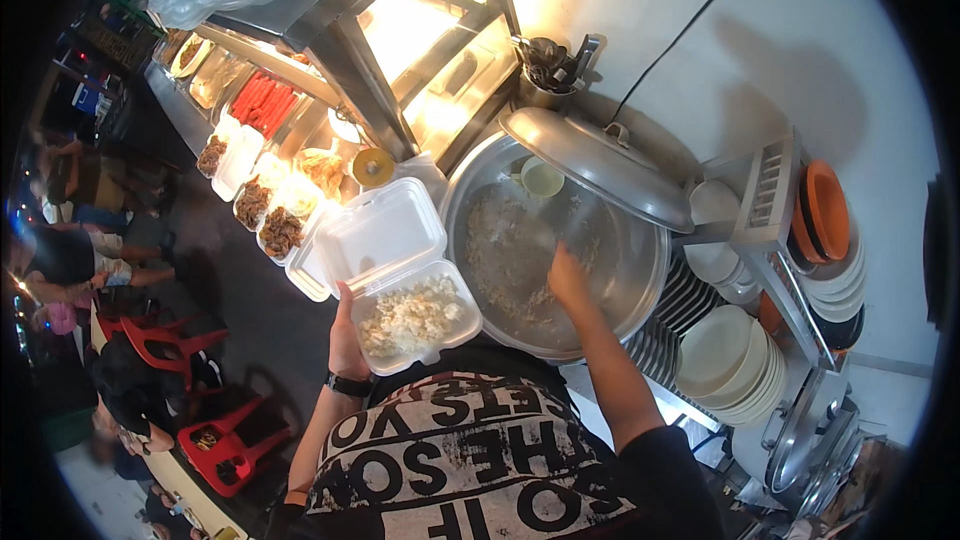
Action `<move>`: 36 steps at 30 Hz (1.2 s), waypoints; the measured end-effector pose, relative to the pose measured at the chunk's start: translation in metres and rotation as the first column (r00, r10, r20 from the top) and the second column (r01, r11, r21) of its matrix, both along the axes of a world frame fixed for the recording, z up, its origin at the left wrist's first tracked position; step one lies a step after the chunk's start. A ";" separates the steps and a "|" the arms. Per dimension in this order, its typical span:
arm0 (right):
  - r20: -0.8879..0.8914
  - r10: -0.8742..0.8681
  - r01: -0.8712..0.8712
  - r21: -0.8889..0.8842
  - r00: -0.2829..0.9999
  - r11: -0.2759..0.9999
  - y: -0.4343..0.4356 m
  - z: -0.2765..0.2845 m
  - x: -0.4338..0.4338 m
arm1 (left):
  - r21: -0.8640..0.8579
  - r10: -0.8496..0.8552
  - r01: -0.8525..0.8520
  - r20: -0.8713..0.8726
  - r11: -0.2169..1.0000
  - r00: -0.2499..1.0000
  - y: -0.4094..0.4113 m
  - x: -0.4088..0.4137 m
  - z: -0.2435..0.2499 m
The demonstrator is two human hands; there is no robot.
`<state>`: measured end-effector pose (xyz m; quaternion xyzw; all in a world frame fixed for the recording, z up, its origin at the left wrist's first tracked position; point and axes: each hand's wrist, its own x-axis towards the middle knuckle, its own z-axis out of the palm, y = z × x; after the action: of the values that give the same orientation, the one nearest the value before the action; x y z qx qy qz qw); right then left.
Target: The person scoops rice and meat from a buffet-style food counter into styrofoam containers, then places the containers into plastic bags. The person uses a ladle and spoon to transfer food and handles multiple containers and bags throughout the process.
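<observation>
My left hand [349,341] grips the near left side of an open white foam takeout box [459,345], thumb up by the hinge. Cooked white rice [411,316] fills its lower half, and the lid [386,232] lies folded back. Reaching down inside a large metal pot [652,300] is my right hand [568,276]; its fingers are partly hidden, so I cannot tell whether it holds anything. Loose rice [499,240] is scattered over the pot's inside. A pale green cup [541,177] sits at the pot's far side. The domed metal lid [600,165] leans across the far rim.
Several foam boxes with shredded brown food [283,231] line the counter, beside red sausages [262,105] and a lit display case [427,37]. Right of the pot are stacked plates [720,352], a metal rack [772,187] and a utensil holder [544,94]. People and red chairs [225,435] are at left.
</observation>
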<state>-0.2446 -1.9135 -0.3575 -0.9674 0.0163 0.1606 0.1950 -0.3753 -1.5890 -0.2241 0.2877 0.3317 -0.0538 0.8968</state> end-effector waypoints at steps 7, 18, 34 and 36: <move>-0.106 0.388 -0.396 -0.066 0.915 0.916 0.045 -0.015 0.039 | 0.024 0.017 -0.019 0.074 1.000 0.997 0.008 0.005 0.007; 0.145 0.635 -0.637 -0.041 0.759 0.770 0.016 -0.026 0.032 | 0.036 0.011 -0.013 0.075 0.999 0.997 0.001 0.009 -0.001; 0.032 0.341 -0.343 0.087 0.939 0.935 -0.080 -0.010 0.013 | -0.007 -0.077 0.077 0.030 0.997 0.997 -0.021 0.026 -0.008; -0.029 0.547 -0.544 0.079 0.836 0.835 -0.076 -0.014 -0.010 | -0.018 -0.079 0.080 0.045 0.997 0.996 -0.027 0.027 -0.011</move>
<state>-0.2551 -1.9891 -0.3713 -0.9205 -0.2605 0.2343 0.1732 -0.3484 -1.6160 -0.2353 0.2928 0.2996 -0.0864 0.9039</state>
